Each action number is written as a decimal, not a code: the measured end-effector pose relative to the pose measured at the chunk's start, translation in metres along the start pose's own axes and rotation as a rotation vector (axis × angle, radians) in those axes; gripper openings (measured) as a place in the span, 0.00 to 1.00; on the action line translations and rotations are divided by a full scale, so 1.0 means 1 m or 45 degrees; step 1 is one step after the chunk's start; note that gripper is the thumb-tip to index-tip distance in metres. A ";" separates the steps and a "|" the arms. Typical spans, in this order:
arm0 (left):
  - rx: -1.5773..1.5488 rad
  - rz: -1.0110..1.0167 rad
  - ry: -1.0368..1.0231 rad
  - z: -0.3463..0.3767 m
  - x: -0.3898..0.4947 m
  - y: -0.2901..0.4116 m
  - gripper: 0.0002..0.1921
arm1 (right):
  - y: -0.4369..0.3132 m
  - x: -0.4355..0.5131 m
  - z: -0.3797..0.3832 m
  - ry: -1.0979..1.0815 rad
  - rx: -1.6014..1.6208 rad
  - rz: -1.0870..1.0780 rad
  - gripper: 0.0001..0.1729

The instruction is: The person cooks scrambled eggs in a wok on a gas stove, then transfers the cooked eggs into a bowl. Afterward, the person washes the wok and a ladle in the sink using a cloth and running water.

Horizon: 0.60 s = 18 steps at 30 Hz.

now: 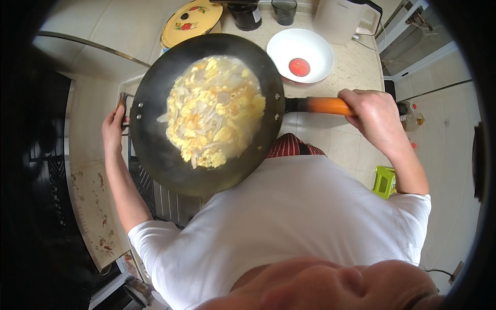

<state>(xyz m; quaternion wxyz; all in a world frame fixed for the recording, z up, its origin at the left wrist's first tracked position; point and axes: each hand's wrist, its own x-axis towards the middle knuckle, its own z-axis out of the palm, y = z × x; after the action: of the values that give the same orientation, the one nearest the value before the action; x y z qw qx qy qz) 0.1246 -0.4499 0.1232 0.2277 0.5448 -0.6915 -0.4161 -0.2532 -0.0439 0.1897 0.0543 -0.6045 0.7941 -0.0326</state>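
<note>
A black wok (155,155) is held up before my chest, with cooked scrambled egg and pale slices (213,112) in some liquid inside it; light steam hangs over the food. My right hand (374,116) is closed around the wok's long orange-brown wooden handle (327,105). On the opposite side, my left hand (115,126) grips the small side handle (123,101). Just beyond the wok, a white bowl (319,50) with a red round mark on its inner bottom stands on the speckled counter (354,69).
An enamel pot with a yellow floral lid (193,23), a black container (247,16), a dark glass (285,11) and a white electric kettle (339,19) stand along the counter's back. The gas stove (141,178) lies under the wok's left side. A green plastic stool (383,181) is on the floor at right.
</note>
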 end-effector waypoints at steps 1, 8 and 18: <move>-0.017 0.020 -0.030 0.002 0.004 0.002 0.17 | -0.007 -0.006 -0.002 0.007 -0.013 0.015 0.17; 0.060 0.141 -0.126 -0.007 0.026 0.010 0.18 | -0.045 -0.042 -0.011 0.059 -0.029 0.098 0.18; 0.279 0.167 -0.194 -0.024 0.049 0.018 0.21 | -0.065 -0.063 -0.015 0.007 0.008 0.159 0.15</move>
<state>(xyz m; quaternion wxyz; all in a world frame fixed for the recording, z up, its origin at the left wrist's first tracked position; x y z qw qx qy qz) 0.1181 -0.5033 0.1441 0.1405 0.4869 -0.7822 -0.3625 -0.1760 -0.0004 0.2151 0.0560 -0.5534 0.8304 -0.0334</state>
